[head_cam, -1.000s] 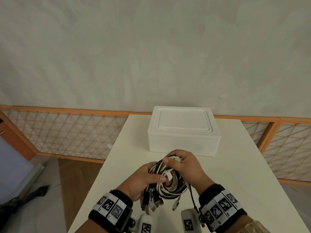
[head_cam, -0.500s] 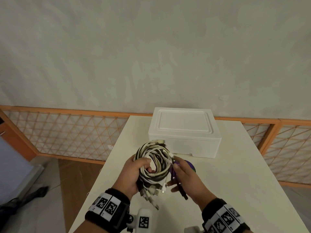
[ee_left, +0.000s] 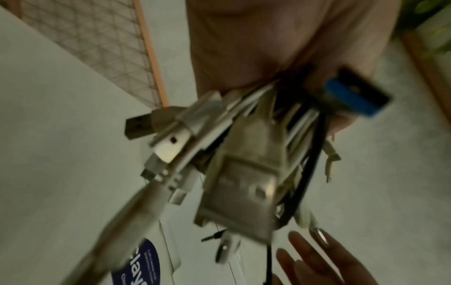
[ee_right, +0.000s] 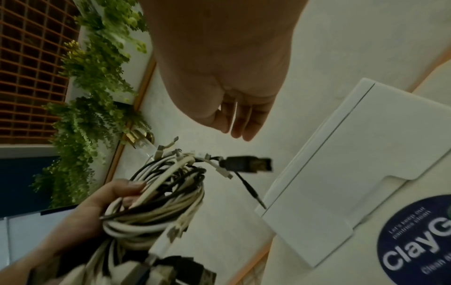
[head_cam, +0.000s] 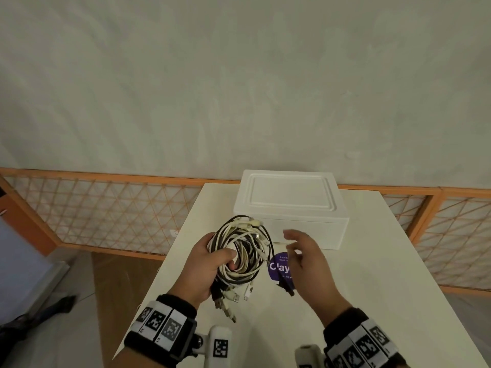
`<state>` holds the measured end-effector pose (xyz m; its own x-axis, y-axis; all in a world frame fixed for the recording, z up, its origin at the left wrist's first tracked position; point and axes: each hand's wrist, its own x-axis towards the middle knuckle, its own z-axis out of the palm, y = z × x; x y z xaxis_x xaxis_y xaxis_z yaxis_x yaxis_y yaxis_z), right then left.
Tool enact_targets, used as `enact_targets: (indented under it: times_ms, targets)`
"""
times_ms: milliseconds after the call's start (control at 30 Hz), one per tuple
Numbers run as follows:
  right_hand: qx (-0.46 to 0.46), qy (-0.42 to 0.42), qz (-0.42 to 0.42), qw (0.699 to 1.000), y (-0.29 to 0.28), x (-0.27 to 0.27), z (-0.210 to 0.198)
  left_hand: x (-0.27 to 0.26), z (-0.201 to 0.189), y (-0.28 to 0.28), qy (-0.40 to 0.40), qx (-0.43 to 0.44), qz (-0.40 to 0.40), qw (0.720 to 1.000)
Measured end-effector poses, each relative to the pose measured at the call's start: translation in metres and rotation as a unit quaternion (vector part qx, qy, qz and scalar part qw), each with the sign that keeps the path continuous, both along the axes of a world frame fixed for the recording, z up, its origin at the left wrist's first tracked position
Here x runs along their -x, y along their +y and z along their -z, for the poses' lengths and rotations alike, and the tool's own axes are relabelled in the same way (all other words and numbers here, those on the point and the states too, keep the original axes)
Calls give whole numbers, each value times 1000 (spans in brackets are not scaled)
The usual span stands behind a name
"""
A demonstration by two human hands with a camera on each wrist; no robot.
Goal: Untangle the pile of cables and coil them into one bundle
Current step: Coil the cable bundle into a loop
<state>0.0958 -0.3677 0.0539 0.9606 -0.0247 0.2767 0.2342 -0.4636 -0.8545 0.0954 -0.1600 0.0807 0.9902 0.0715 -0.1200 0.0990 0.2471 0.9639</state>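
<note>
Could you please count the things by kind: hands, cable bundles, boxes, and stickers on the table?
Hands: 2, the left hand gripping the bundle, the right hand open beside it
Cable bundles: 1, the cable bundle
Boxes: 1, the white box
Stickers: 1, the round purple sticker on the table
Total: 5

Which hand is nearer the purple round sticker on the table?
Right. The right hand hovers open directly over the purple sticker, partly covering it; the left hand is off to its left, gripping the cable coil.
</note>
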Motion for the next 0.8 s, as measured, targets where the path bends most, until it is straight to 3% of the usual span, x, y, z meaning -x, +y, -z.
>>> enact_targets:
  times_ms: [167,367,533,633,733,800]
  targets:
    - [104,0,-109,989,3,-8,0,3,-5,-1,-20,70,79,994]
    - [-48,-53,-130,989,9,-1,2,2,-5,2,5,134,74,988]
    - [100,-211,-56,971,14,11,-3,3,-5,-2,92,223,72,968]
    - [119,-225,-97,962,4,12,-9,4,-2,-2,129,246,85,957]
    - [259,-295,-126,911,0,6,-6,2,2,-1,153,265,81,949]
    - [274,-314,-137,899,1,3,-5,3,0,-2,160,269,73,947]
